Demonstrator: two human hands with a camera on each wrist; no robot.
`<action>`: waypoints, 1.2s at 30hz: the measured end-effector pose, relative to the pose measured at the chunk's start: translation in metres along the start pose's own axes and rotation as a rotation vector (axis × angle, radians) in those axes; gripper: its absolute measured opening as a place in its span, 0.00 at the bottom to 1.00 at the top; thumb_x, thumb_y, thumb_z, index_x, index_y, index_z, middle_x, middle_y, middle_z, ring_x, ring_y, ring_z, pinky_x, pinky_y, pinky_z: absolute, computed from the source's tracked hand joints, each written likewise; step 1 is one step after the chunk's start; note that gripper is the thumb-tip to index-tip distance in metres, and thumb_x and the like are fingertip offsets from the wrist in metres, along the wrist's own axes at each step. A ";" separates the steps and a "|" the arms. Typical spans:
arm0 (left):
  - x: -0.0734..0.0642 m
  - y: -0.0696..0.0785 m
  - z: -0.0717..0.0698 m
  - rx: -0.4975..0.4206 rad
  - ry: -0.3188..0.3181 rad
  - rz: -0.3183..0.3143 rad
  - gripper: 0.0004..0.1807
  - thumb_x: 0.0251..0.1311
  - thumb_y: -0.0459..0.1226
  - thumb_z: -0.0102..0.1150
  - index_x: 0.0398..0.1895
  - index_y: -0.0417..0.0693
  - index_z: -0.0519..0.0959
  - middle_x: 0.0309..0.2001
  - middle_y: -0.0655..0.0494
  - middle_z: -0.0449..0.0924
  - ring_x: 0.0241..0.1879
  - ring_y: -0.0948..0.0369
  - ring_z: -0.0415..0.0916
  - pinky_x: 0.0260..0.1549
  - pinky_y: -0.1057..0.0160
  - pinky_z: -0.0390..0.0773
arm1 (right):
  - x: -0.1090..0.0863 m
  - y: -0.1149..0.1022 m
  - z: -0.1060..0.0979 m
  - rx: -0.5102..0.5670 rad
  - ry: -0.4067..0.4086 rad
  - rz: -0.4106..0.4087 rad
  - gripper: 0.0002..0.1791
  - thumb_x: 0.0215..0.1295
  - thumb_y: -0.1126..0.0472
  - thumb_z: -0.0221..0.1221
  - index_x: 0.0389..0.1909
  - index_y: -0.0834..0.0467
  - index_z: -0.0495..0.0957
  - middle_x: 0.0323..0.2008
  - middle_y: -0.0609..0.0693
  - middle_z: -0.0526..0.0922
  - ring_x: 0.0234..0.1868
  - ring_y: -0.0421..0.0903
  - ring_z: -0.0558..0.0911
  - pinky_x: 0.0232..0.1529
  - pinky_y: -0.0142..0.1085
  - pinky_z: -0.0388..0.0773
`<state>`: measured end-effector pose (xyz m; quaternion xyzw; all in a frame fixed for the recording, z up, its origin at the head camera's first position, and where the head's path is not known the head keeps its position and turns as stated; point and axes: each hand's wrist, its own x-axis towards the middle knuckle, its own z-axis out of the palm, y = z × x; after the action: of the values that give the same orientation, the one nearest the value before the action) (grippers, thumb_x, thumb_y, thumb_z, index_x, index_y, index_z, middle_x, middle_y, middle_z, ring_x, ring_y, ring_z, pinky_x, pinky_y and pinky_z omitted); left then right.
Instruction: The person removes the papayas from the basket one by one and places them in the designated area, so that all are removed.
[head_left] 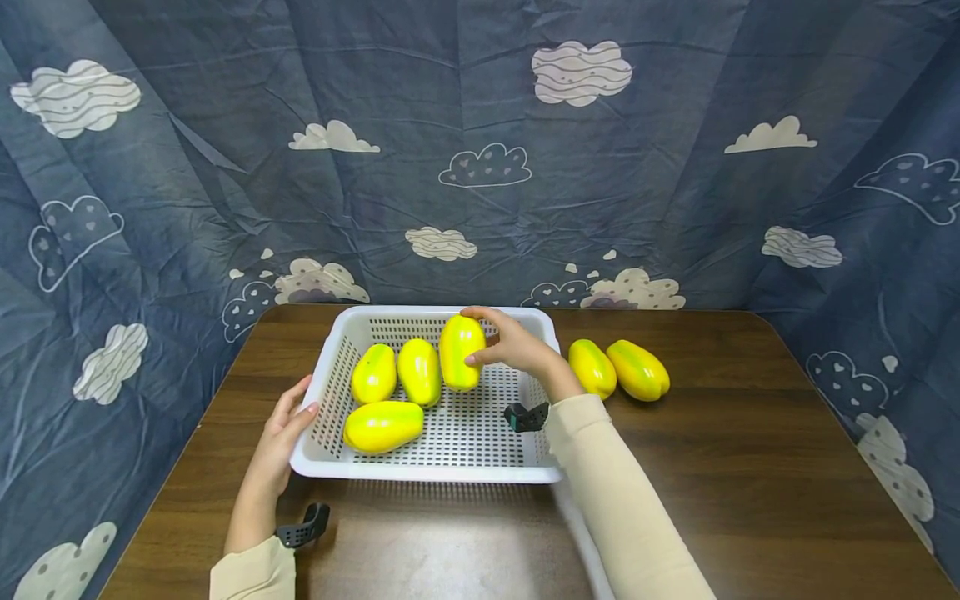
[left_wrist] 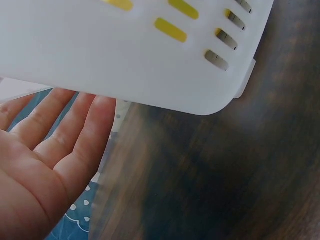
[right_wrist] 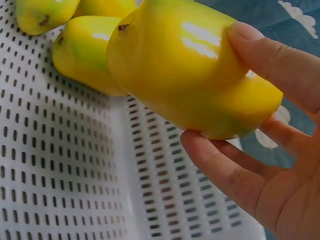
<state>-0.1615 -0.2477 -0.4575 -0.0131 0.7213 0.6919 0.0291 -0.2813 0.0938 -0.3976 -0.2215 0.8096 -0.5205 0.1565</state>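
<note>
My right hand pinches a yellow papaya with a green streak, thumb on one side and fingers on the other. The white perforated basket is under it. In the right wrist view the held papaya is tilted over the slotted basket floor. Three more papayas lie in the basket's left half: one at the back left, one beside it, and one lying sideways in front. My left hand touches the basket's left side, fingers nearly straight, their tips partly hidden by its edge.
Two more papayas, one nearer and one farther right, lie on the brown wooden table just right of the basket. A blue cloud-print curtain hangs behind the table and along both sides.
</note>
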 end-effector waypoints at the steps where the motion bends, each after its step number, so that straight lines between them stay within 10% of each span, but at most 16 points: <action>1: 0.000 0.000 0.000 -0.001 0.001 -0.001 0.30 0.66 0.42 0.42 0.68 0.49 0.48 0.62 0.34 0.56 0.43 0.65 0.75 0.37 0.60 0.76 | -0.001 -0.001 -0.002 0.003 0.000 -0.003 0.41 0.47 0.66 0.67 0.63 0.51 0.60 0.61 0.47 0.62 0.50 0.52 0.72 0.43 0.40 0.73; 36: 0.001 0.000 0.000 -0.015 0.013 -0.011 0.29 0.66 0.42 0.43 0.68 0.50 0.49 0.61 0.35 0.58 0.43 0.62 0.75 0.36 0.59 0.76 | -0.091 0.006 -0.091 -0.071 0.186 -0.018 0.42 0.49 0.60 0.66 0.65 0.49 0.57 0.64 0.51 0.57 0.56 0.57 0.65 0.52 0.54 0.64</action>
<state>-0.1627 -0.2480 -0.4580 -0.0217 0.7161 0.6971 0.0279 -0.2487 0.2135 -0.3638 -0.1847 0.8367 -0.5110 0.0679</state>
